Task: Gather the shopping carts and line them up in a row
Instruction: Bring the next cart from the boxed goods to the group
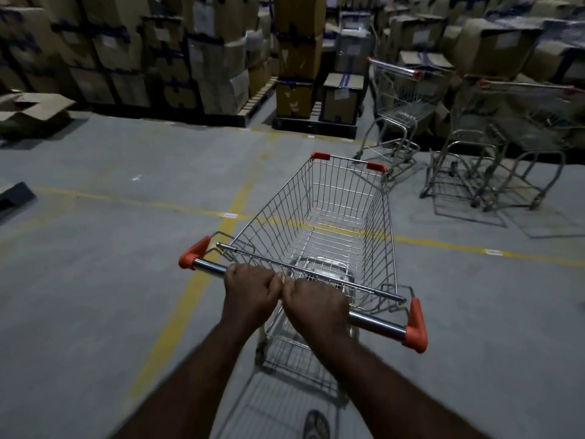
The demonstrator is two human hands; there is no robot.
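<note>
Cardboard first, far left: an opened box [31,112] sits on the floor with its flaps loose. Behind it, stacked cartons [126,58] on pallets run across the back. A dark flat object [14,196] lies at the left edge; we can't tell what it is. Yellow floor lines [190,289] cross the grey concrete, one of them running under our cart.

We have the left hand [250,288] wrapped over the chrome handle [209,267], fingers curled round the bar. The right hand [316,305] grips the same bar just beside it, and the two hands touch at the thumbs. Both sit near the middle of the bar, with an orange end cap out at each side.

The wire cart [345,185] extends forward from the handle in centre frame, angled a little right. Its basket has nothing in it and its far corners are orange. A sandalled foot [315,426] shows at the bottom edge behind it.

Further right, a parked cart [400,103] stands against the cartons, just beyond our cart's front right corner. Far right is a cart cluster [512,131], near that one but apart from it. It's too blurred for us to count the carts or tell whether they're nested.
</note>
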